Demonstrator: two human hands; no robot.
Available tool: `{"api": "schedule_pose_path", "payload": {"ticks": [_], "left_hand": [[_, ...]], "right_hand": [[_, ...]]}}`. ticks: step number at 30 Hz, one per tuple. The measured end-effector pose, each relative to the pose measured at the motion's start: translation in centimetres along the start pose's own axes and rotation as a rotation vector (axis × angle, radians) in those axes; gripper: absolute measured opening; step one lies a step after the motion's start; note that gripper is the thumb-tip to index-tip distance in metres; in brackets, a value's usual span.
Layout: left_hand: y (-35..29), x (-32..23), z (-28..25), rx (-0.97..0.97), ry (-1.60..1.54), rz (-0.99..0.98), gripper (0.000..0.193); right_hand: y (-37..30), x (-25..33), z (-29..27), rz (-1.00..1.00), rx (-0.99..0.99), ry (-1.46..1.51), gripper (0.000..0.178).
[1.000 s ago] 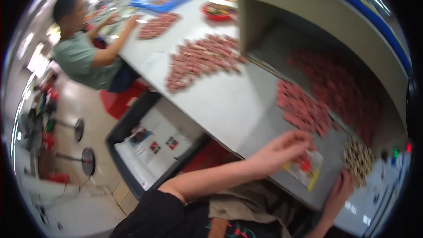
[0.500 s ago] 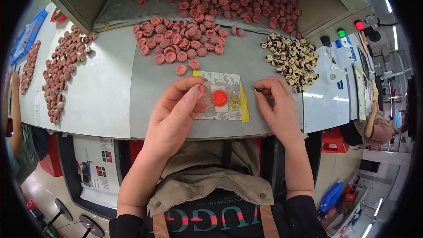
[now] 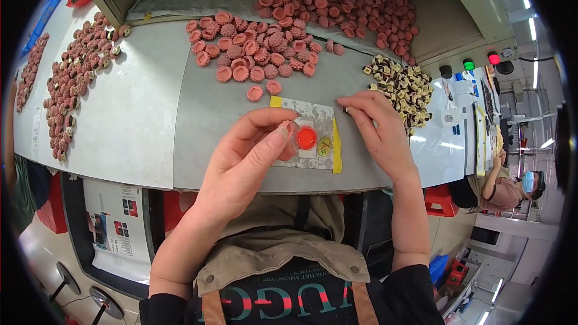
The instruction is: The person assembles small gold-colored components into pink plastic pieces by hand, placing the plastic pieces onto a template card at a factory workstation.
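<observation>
My left hand (image 3: 238, 153) is closed in a pinch over the left part of a small work mat (image 3: 308, 109). Between its thumb and fingers is a pink fluted cup (image 3: 289, 126), mostly hidden by the fingertips. Just right of those fingers, a bright red disc (image 3: 306, 138) and a small round yellow-green sticker (image 3: 324, 146) lie on the mat. My right hand (image 3: 379, 126) hovers by the mat's far right corner. Its thumb and index finger pinch a small dark-and-cream cube (image 3: 345, 109), of which only the end shows.
Pink cups (image 3: 259, 51) lie heaped beyond the mat, with more in a bin (image 3: 180, 6) behind. Dark-and-cream cubes (image 3: 400, 90) are piled at right. Filled pink pieces (image 3: 66, 96) cover the left. Green and red buttons (image 3: 469, 64) sit at right; a masked person (image 3: 509, 189) works farther off.
My right hand has moved left and away from me, closer to the mat, with the cube. The left hand has drifted slightly toward the red disc. The whole view has shifted a little.
</observation>
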State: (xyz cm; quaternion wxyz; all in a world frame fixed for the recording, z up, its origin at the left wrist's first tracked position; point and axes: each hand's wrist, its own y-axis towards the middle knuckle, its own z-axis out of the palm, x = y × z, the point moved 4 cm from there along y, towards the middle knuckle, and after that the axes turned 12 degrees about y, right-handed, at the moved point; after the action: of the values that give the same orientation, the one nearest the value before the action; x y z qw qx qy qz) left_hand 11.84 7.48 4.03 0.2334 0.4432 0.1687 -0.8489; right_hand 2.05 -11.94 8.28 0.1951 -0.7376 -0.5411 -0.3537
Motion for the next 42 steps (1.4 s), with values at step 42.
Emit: {"api": "schedule_pose_path", "payload": {"ticks": [42], "left_hand": [[-0.3, 0.2, -0.5, -0.024, -0.089, 0.008, 0.031]], "right_hand": [[-1.4, 5.3, 5.2, -0.311, 0.039, -0.200, 0.024]]}}
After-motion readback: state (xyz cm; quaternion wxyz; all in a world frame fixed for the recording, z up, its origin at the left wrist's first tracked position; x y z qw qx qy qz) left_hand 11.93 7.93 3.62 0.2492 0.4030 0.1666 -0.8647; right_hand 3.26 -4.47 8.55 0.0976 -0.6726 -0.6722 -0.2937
